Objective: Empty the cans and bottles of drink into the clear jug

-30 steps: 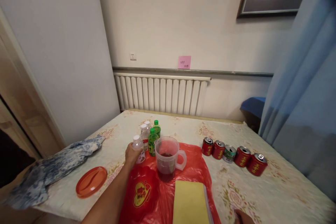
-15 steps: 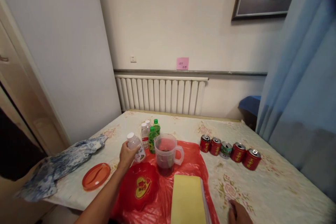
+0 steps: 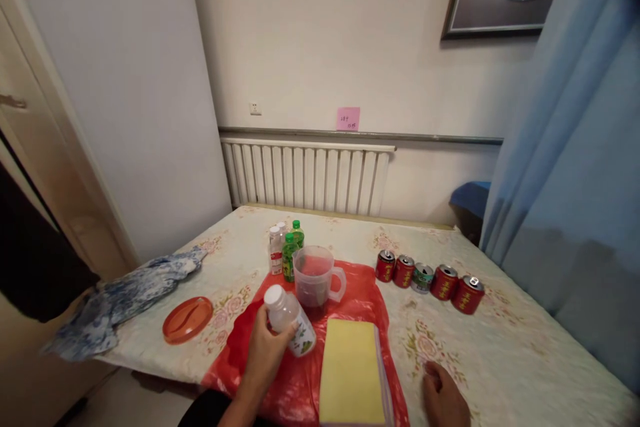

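Observation:
My left hand [image 3: 263, 355] is closed round a small clear bottle [image 3: 290, 319] with a white cap, held tilted above the red plastic sheet [image 3: 360, 287]. Behind it stands a clear measuring jug [image 3: 315, 275] with dark liquid in the bottom. Several small bottles [image 3: 285, 250], some green and some clear, are grouped left of the jug. My right hand [image 3: 444, 397] rests on the flowered tablecloth [image 3: 500, 347] at the near right, fingers curled, nothing seen in it. A yellow pad [image 3: 351, 371] lies between my hands.
Several opened cans [image 3: 430, 278], mostly red, stand in a row on the right. An orange lid [image 3: 187, 319] and a blue-white cloth [image 3: 125, 293] lie at the left. A radiator [image 3: 305, 177] runs behind the table, a blue curtain [image 3: 565, 167] hangs on the right.
My left hand has lifted the clear bottle from beside the other bottles and brought it toward me over the red sheet. My right hand has come further into view.

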Motion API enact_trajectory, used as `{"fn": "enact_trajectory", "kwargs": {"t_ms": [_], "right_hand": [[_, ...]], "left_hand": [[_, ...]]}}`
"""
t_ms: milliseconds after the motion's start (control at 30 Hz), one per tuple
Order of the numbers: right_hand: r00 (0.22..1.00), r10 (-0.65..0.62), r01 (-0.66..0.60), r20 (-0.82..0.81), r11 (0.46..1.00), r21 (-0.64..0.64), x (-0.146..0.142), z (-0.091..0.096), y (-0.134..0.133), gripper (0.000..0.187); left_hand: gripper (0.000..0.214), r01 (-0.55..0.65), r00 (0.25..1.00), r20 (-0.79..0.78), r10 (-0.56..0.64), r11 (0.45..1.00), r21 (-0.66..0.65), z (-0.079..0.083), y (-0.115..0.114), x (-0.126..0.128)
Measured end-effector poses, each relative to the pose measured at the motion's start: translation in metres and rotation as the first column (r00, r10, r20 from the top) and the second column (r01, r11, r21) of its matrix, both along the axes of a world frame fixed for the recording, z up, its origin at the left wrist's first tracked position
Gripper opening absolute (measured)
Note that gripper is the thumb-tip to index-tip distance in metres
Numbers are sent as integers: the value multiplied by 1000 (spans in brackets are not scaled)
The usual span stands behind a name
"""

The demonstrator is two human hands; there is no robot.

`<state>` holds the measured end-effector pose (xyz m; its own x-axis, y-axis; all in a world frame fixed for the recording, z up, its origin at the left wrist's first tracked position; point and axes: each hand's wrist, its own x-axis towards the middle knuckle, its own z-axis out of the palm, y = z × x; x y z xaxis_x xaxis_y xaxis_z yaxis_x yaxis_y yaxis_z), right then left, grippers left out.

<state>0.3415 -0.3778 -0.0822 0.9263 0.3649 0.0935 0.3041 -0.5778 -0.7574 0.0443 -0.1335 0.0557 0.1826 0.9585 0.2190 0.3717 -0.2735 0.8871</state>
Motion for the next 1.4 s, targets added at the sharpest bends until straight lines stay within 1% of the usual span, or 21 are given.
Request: {"fn": "enact_trajectory", "kwargs": {"t_ms": [67, 133, 167, 233, 267, 300, 333, 400, 433, 467, 533, 600, 700, 800, 900, 967, 1033, 1100, 1233, 1300, 1400], "right_hand": [[999, -38, 39, -33, 999, 33, -6, 12, 5, 49], [995, -72, 78, -74, 994, 82, -19, 30, 13, 52], [994, -53, 66, -96, 989, 134, -29, 41, 18, 52], [989, 81, -40, -121, 950, 310, -51, 66, 30, 49], [979, 174, -123, -106, 919, 375, -63, 78, 36, 48], [959, 276, -223, -72, 883, 413, -76, 90, 41, 48], [929, 370, -321, -30, 841, 436, -88, 100, 46, 49], [882, 467, -437, 58, 768, 468, -109, 116, 55, 56], [861, 504, -477, 75, 745, 467, -119, 122, 59, 62], [842, 535, -504, 69, 733, 456, -127, 126, 62, 67], [812, 583, -538, 28, 728, 426, -138, 130, 67, 75], [799, 601, -553, 3, 734, 394, -145, 131, 70, 77], [805, 593, -558, 21, 744, 368, -148, 133, 71, 72], [820, 572, -538, 21, 758, 369, -148, 137, 68, 67], [833, 552, -498, -42, 780, 378, -146, 142, 65, 64], [831, 549, -482, -86, 789, 380, -144, 146, 63, 64], [822, 560, -486, -101, 783, 389, -141, 149, 61, 64], [812, 575, -494, -101, 769, 406, -138, 151, 60, 66], [841, 539, -474, -43, 773, 421, -129, 154, 59, 68], [858, 514, -477, 25, 777, 411, -125, 158, 58, 63], [850, 518, -510, 94, 766, 392, -122, 164, 59, 49]], "left_hand": [[56, 57, 998, 42, -56, 998, -33, -8, -17, 6], [58, 79, 996, 47, -77, 996, -34, -13, -32, 12], [59, 84, 996, 38, -83, 996, -30, -15, -40, 15], [62, 105, 994, 28, -104, 994, -42, -17, -52, 21], [63, 120, 993, 26, -119, 991, -52, -18, -58, 24], [65, 133, 991, 25, -132, 989, -62, -18, -63, 27], [66, 149, 989, 24, -148, 987, -67, -19, -67, 30], [68, 185, 983, 23, -184, 981, -58, -21, -75, 35], [68, 208, 978, 22, -207, 977, -49, -22, -78, 37], [68, 232, 973, 24, -231, 972, -41, -24, -81, 39], [65, 273, 962, 30, -272, 962, -20, -27, -85, 42], [60, 300, 953, 36, -300, 954, 13, -30, -89, 44], [58, 320, 945, 42, -324, 945, 70, -37, -93, 44], [63, 356, 930, 60, -363, 929, 97, -43, -97, 44], [75, 414, 905, 90, -416, 909, 48, -46, -100, 43], [82, 475, 874, 121, -470, 880, -15, -45, -102, 42], [81, 530, 844, 139, -518, 846, -61, -43, -103, 40], [77, 527, 848, 111, -518, 845, -88, -40, -103, 38], [76, 450, 892, 4, -452, 886, -113, -35, -102, 37], [76, 442, 894, -20, -447, 889, -116, -35, -102, 37], [76, 455, 888, -20, -460, 883, -115, -33, -102, 36]]}}
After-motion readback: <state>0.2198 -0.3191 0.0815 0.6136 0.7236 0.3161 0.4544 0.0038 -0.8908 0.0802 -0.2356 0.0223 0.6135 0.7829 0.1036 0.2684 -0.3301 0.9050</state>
